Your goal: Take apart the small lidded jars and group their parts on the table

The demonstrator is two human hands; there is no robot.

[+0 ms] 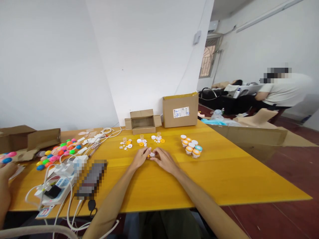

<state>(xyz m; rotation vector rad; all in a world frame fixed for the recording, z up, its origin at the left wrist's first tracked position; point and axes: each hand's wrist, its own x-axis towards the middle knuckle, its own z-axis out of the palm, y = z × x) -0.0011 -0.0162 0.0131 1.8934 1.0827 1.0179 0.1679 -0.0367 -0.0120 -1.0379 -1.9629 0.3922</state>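
Near the middle of the table, my left hand [141,158] and my right hand [164,160] meet at the fingertips around a small white piece with dark spots [152,154]. Fingers of both hands are closed on it, and a bit of orange shows at the left fingertips. Its exact kind is too small to make out. Just beyond my hands lie three groups of small parts: white and orange discs [129,142], spotted white pieces [144,141] and clear cups [159,134]. To the right of my hands stands a cluster of small clear containers [195,154] with orange, white and blue lids.
An open cardboard box [143,129] and a closed carton [180,113] stand at the back. Leftward are colourful balls [58,152], a power strip [62,187] with white cables and a phone [91,179]. Another person's hand [6,174] is at far left; a seated person [286,89] is at right.
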